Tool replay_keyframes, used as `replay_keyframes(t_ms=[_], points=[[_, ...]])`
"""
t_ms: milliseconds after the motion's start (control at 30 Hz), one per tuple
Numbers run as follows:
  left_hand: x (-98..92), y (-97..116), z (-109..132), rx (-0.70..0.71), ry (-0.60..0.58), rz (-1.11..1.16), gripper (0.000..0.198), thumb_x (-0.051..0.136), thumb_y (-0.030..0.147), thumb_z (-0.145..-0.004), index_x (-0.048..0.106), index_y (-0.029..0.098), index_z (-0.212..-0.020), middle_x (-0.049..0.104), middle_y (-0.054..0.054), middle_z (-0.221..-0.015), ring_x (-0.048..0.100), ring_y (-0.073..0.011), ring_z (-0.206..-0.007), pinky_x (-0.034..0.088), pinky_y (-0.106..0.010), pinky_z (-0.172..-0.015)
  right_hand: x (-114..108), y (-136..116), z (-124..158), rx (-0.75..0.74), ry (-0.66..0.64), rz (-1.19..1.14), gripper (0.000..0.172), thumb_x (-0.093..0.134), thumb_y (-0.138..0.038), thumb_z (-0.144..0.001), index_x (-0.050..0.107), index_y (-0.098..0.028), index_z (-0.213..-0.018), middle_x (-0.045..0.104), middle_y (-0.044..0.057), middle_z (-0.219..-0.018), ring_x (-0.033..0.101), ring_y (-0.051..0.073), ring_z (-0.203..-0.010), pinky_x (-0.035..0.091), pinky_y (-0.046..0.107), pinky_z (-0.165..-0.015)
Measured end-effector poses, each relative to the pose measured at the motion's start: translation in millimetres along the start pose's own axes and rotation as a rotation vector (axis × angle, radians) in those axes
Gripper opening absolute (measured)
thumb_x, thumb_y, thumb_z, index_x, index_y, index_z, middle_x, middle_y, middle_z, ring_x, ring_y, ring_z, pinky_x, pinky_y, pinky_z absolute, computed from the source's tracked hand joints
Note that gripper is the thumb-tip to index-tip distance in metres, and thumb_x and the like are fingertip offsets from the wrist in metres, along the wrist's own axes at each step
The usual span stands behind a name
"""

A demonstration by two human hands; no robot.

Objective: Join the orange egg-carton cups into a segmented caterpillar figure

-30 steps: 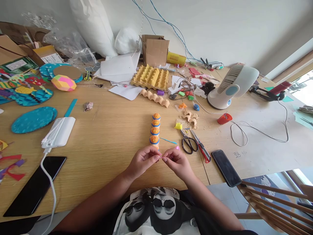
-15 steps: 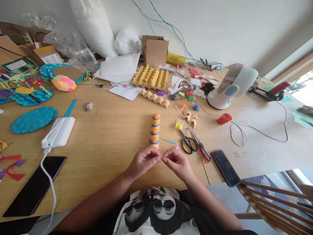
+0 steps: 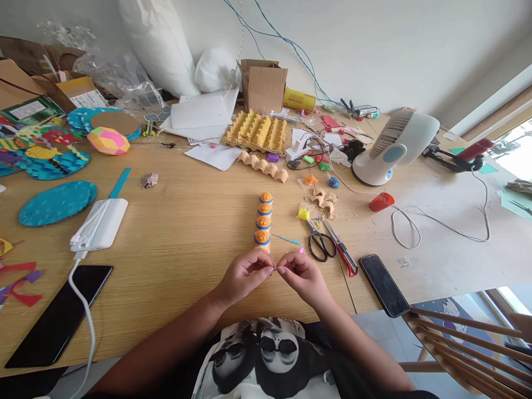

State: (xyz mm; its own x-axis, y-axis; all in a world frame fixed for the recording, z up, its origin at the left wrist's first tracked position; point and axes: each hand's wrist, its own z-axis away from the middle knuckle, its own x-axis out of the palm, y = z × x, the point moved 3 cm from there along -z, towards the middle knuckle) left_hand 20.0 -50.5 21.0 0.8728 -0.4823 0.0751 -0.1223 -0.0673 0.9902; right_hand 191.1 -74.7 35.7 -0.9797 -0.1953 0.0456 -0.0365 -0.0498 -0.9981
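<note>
Just in front of my body, my left hand and my right hand meet fingertip to fingertip. Both pinch a tiny pink bit of clay, mostly covered by the fingers. Right beyond them stands a row of egg-carton cups topped with orange and blue clay and small yellow bumps; my left hand hides its near end. A lump of pink clay lies behind my right hand. Close by are a thin blue modelling tool, black-handled scissors and a red utility knife.
A phone lies to the right, near the table edge. Farther back are a bag of yellow clay, a yellow egg tray, a white fan and a red cup. At left sit a power bank and a black tablet.
My fingertips have shifted very slightly around the pink clay. Everything else stays where it was.
</note>
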Motion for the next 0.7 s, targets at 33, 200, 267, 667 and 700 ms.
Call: replay_keyframes(t_ms=[33,200,267,667,700], points=[[-0.1,-0.4,0.1,-0.001,-0.002,0.002,0.019,0.066,0.033,-0.094,0.065,0.016,-0.084,0.06,-0.002,-0.079,0.053,-0.0134,-0.076,0.044,-0.025,-0.072,0.1,-0.1,0.0,0.005,0.0,0.002,0.034,0.075,-0.052,-0.084,0.065,-0.02,-0.082,0.059,0.001,-0.068,0.048,0.012,-0.059,0.04,0.026,-0.055],[-0.6,-3.0,1.1,-0.003,-0.011,0.004,0.02,0.066,0.034,-0.094,0.065,0.016,-0.085,0.058,-0.001,-0.079,0.052,-0.0132,-0.075,0.044,-0.025,-0.071,0.5,-1.3,0.1,0.029,-0.026,0.011,0.037,0.077,-0.055,-0.081,0.066,-0.02,-0.08,0.058,0.0,-0.067,0.046,0.012,-0.058,0.038,0.025,-0.053],[-0.8,-3.9,1.4,-0.012,-0.007,0.008,0.021,0.066,0.035,-0.094,0.066,0.016,-0.086,0.058,-0.002,-0.08,0.052,-0.0133,-0.075,0.044,-0.025,-0.071,0.4,-1.6,0.2,0.038,-0.041,0.019,0.038,0.077,-0.056,-0.081,0.065,-0.02,-0.08,0.056,-0.001,-0.066,0.043,0.011,-0.057,0.036,0.025,-0.052],[-2.3,-2.8,1.5,-0.024,0.028,0.038,0.02,0.067,0.036,-0.093,0.069,0.016,-0.091,0.064,-0.003,-0.085,0.058,-0.0138,-0.079,0.048,-0.025,-0.073,0.8,-2.0,-0.9,0.019,-0.067,0.04,0.032,0.073,-0.05,-0.086,0.065,-0.02,-0.082,0.056,-0.001,-0.068,0.044,0.011,-0.058,0.035,0.025,-0.054],[-3.7,-2.4,1.6,-0.026,0.047,0.044,0.021,0.067,0.037,-0.093,0.069,0.016,-0.093,0.065,-0.004,-0.087,0.06,-0.0144,-0.08,0.049,-0.025,-0.073,-0.1,-1.7,-1.8,0.021,-0.06,0.045,0.033,0.073,-0.051,-0.085,0.065,-0.019,-0.082,0.056,0.0,-0.068,0.044,0.012,-0.059,0.035,0.025,-0.053]])
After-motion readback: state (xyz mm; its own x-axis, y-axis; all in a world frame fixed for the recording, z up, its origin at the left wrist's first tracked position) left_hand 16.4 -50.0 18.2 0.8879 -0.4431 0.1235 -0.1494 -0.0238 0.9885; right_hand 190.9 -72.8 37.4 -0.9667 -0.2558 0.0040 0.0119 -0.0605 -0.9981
